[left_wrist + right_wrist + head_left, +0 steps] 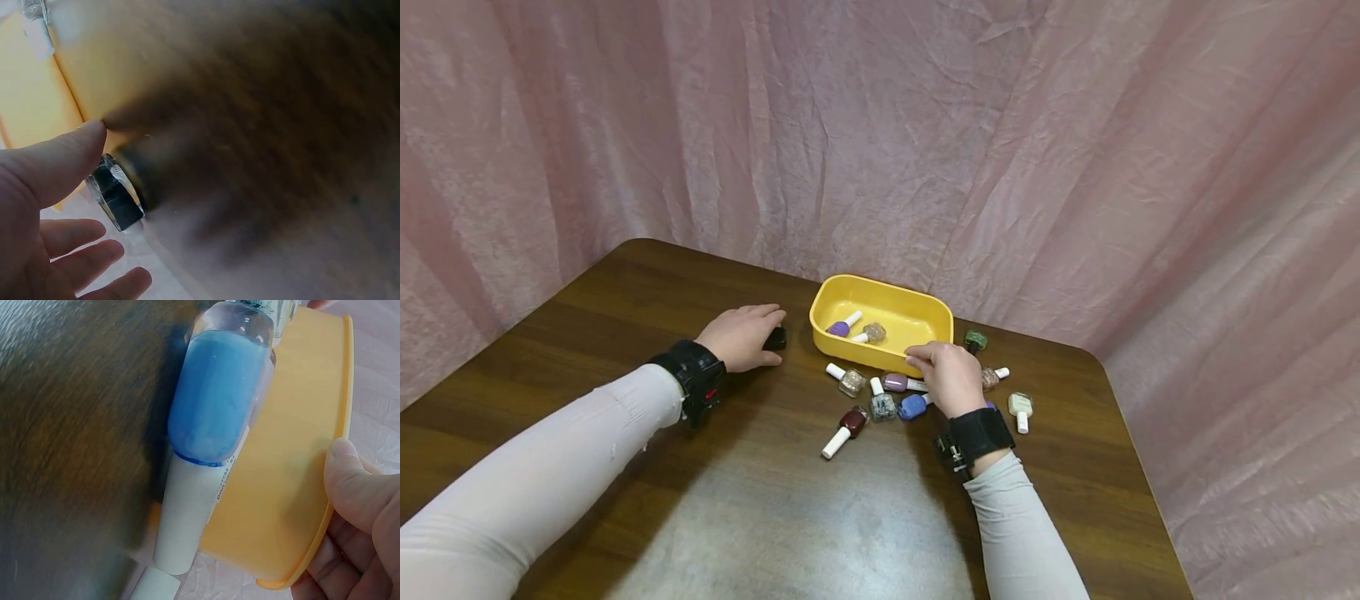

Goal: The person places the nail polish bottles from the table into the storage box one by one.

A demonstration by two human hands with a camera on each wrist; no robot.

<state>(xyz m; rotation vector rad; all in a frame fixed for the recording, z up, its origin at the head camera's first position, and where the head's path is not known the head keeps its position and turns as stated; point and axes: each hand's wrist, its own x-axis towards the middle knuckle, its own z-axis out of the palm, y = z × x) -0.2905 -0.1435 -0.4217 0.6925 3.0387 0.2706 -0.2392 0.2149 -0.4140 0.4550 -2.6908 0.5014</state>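
Note:
My left hand (741,337) is at the left end of a yellow tub (880,360), its fingers spread around a small black bottle (119,199). The thumb reaches past the bottle on one side, with the other fingers loosely bent beyond it. At the tub's near right rim, my right hand (951,379) has its thumb on the edge and its fingers curled over behind it, gripping the rim. Inside the tub lie a purple nail polish bottle (838,329) and a glittery one (874,332). Under the right hand, a blue nail polish bottle (215,400) lies beside the tub.
In front of the tub lie more polish bottles: a gold glitter one (852,382), a grey speckled one (883,407), a dark red one (853,422) and a mauve one (895,382). Right of it are green (975,340) and pale (1020,405) bottles. A pink curtain (880,150) hangs behind.

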